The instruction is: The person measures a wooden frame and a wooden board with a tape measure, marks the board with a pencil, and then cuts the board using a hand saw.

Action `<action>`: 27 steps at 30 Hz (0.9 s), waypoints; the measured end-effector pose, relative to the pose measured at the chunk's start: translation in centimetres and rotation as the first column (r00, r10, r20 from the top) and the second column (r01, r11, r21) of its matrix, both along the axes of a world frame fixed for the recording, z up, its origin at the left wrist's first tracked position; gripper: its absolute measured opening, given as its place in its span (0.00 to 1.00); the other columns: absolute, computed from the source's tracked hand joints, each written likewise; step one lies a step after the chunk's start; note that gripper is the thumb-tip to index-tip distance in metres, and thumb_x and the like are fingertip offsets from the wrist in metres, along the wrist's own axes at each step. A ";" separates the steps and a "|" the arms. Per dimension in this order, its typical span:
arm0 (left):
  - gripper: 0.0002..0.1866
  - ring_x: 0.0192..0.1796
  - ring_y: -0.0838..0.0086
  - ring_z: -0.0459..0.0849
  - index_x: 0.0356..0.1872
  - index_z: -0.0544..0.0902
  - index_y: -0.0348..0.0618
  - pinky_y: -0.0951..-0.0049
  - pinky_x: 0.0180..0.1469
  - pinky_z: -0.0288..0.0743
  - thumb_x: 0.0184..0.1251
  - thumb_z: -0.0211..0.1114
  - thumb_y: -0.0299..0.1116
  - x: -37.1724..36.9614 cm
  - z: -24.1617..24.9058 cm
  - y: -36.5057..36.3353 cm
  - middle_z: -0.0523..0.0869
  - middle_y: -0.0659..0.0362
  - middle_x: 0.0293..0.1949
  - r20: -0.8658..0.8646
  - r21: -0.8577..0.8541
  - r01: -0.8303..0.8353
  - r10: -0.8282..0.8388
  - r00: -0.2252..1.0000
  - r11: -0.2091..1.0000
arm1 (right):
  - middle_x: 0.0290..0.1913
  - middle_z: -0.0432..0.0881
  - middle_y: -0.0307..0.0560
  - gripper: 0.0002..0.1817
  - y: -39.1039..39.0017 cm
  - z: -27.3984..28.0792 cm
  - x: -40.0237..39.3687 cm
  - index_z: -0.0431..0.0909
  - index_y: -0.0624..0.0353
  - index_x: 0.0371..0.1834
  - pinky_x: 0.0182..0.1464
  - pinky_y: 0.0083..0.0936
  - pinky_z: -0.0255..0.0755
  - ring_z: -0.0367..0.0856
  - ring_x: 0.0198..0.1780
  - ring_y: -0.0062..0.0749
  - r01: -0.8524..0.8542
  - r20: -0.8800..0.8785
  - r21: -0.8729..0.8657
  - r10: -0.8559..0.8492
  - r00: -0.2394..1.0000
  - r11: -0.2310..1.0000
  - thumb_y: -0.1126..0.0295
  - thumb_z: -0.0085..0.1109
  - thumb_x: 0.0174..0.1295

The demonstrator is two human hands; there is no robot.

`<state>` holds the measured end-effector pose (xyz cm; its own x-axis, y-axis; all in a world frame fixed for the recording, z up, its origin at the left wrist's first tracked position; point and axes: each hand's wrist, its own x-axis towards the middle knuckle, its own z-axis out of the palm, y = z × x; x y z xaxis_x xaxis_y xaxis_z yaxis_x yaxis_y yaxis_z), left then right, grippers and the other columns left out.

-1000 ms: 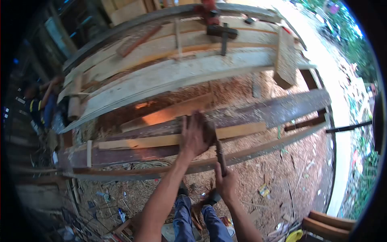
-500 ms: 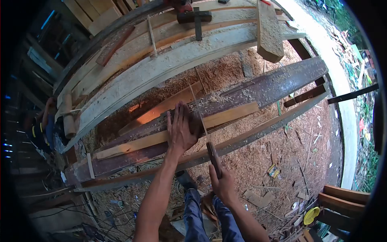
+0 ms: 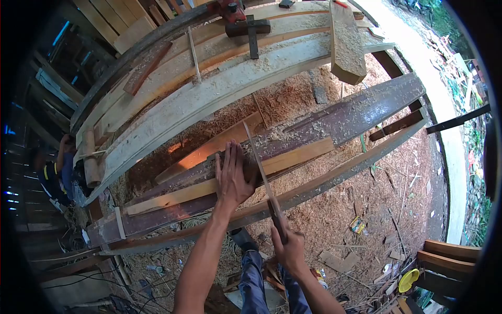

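My left hand [image 3: 231, 178] lies flat on a pale wooden strip [image 3: 298, 155], fingers stretched out together and pressing it down. The strip rests lengthwise on a dark brown board [image 3: 361, 112] strewn with shavings. Just right of that hand, a handsaw [image 3: 258, 159] crosses the strip, its narrow blade slanting up and away from me. My right hand [image 3: 289, 250] is wrapped round the saw's dark handle, below the board's near edge. A dark block partly shows beside my left hand; its shape is mostly hidden.
Behind lie long pale planks [image 3: 225, 86] bearing a dark T-shaped wooden tool [image 3: 252, 34], a red power tool [image 3: 230, 9] and a thick board [image 3: 346, 47]. A long beam [image 3: 324, 183] runs nearest me. Shavings and offcuts cover the ground. Another person [image 3: 60, 167] is at the left edge.
My right hand has drawn the saw back and down toward me, so the blade tip sits lower and nearer the strip. My left hand stays on the strip.
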<state>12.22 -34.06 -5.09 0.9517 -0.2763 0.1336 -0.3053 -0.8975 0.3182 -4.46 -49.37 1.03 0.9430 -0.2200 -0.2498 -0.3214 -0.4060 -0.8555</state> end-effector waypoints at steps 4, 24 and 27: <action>0.47 0.78 0.55 0.46 0.72 0.52 0.29 0.48 0.76 0.35 0.56 0.63 0.43 -0.1 1.5 -0.2 0.51 0.42 0.74 -0.062 -0.006 -0.008 0.007 0.998 1.000 | 0.12 0.69 0.49 0.17 -1.7 1.4 -6.2 0.79 0.68 0.25 0.21 0.32 0.64 0.72 0.14 0.31 -0.014 -0.092 -0.013 0.013 0.996 1.000 0.63 0.59 0.65; 0.46 0.78 0.56 0.46 0.72 0.53 0.29 0.47 0.76 0.34 0.57 0.64 0.44 -0.1 0.4 -0.1 0.51 0.42 0.75 -0.007 -0.026 -0.008 0.007 1.000 1.000 | 0.22 0.78 0.62 0.13 -0.9 0.3 -1.6 0.83 0.65 0.36 0.27 0.35 0.73 0.82 0.23 0.50 -0.063 -0.179 -0.028 0.057 0.982 0.998 0.64 0.61 0.62; 0.47 0.78 0.57 0.45 0.72 0.52 0.29 0.48 0.76 0.33 0.57 0.63 0.46 -0.1 0.5 0.0 0.51 0.44 0.75 -0.058 -0.004 -0.026 0.026 0.998 1.000 | 0.22 0.78 0.62 0.13 -1.1 1.6 0.6 0.83 0.66 0.35 0.27 0.35 0.74 0.82 0.23 0.50 -0.054 -0.247 0.016 0.056 0.967 0.998 0.64 0.61 0.63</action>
<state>12.13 -34.09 -4.59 0.9648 -0.2507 0.0791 -0.2625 -0.9035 0.3388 -3.84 -50.43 2.65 0.8620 -0.1661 -0.4789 -0.5011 -0.4216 -0.7558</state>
